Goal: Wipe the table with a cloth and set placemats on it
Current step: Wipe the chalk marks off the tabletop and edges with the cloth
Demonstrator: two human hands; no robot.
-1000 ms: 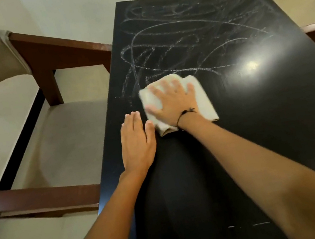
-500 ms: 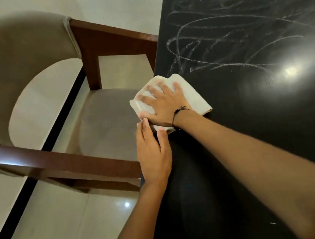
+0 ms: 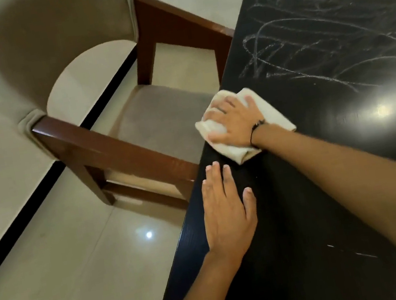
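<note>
Right hand (image 3: 236,124) presses a folded cream cloth (image 3: 272,113) flat-fingered at the black wooden table (image 3: 329,179) edge — left hand (image 3: 226,213) lies flat just beside it.

Your right hand (image 3: 233,123) hides the middle of the cloth (image 3: 271,113), and the picture's edges cut off the black table (image 3: 329,179) and the chair (image 3: 91,89).

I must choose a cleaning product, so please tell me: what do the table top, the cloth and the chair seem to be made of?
Table top: looks like black-finished wood with a semi-gloss coat; faint grain shows at the edge and a lamp reflects.
Cloth: soft off-white woven fabric, probably cotton; it folds thickly.
Chair: reddish-brown varnished wood frame, with beige matte upholstery, perhaps velvet-like.
</note>
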